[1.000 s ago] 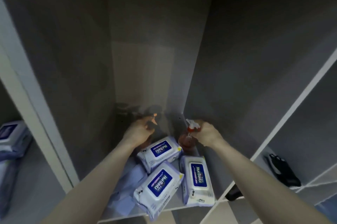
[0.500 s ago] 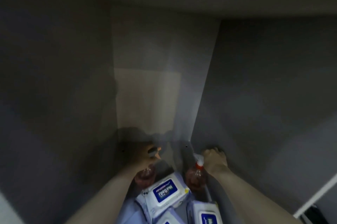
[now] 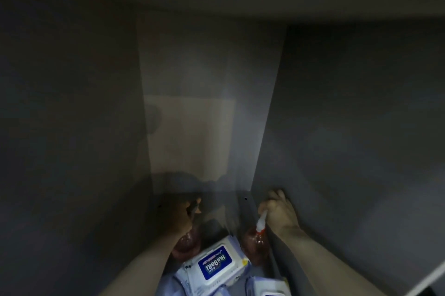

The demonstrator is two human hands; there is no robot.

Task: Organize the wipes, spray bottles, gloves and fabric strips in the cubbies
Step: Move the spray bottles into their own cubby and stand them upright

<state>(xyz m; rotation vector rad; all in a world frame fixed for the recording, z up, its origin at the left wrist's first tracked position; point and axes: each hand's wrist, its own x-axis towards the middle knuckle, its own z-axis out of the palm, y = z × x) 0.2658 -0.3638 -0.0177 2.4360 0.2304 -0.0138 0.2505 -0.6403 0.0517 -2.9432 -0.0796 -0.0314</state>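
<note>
Both my hands reach deep into a dim grey cubby. My left hand (image 3: 181,217) grips the head of a reddish spray bottle (image 3: 186,242) standing near the back left. My right hand (image 3: 279,213) is shut on the white nozzle of a second red spray bottle (image 3: 254,244) by the right wall. A white wipes pack with a blue label (image 3: 214,264) lies between the two bottles, in front of them. Part of another wipes pack (image 3: 267,288) shows at the bottom edge.
The cubby's back panel (image 3: 190,132) carries a paler patch. Its right wall (image 3: 337,151) and left wall (image 3: 72,151) close in on both sides. A white shelf edge (image 3: 431,279) shows at the bottom right.
The view has tilted up and moved further into the cubby. Both hands have pushed the spray bottles back toward the rear wall, and the neighbouring cubbies have dropped out of view.
</note>
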